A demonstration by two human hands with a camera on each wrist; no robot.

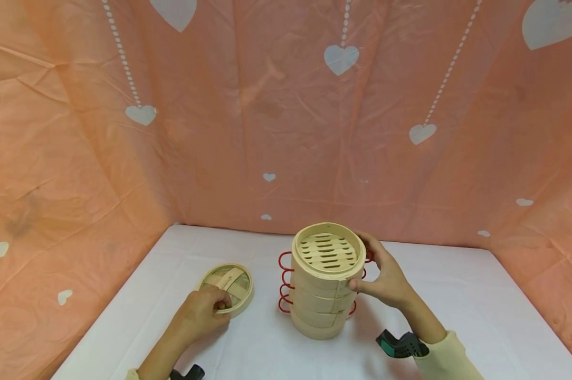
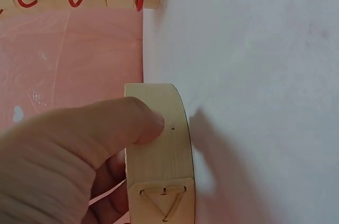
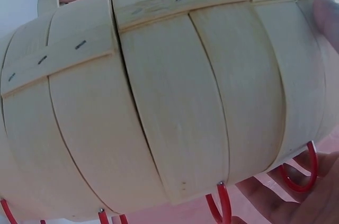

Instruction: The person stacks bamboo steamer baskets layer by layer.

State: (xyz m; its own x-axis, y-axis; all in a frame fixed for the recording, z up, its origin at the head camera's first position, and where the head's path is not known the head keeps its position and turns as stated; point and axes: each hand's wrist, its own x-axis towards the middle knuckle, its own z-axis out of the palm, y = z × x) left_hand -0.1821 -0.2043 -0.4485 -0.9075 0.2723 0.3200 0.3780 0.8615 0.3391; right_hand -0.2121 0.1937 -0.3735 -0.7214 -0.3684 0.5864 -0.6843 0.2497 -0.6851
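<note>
A round bamboo steamer lid [image 1: 237,289] lies on the white tabletop, left of the steamer stack. My left hand [image 1: 199,312] pinches its near rim; in the left wrist view the thumb presses the outer side of the lid's rim [image 2: 159,155], close to a stitched seam. Several bamboo steamer baskets [image 1: 316,306] stand upright in one stack, with a slatted floor [image 1: 327,251] showing in the top one. My right hand [image 1: 388,277] grips the upper basket from the right, thumb on the near side and fingers round the back, partly hidden.
Red loop handles [image 1: 285,305] stick out along both sides of the stack. The white tabletop [image 1: 262,356] runs back to an orange-pink sheet [image 1: 210,158] with pale hearts, which also hangs at the left and right. Black devices [image 1: 400,345] sit on the wrists.
</note>
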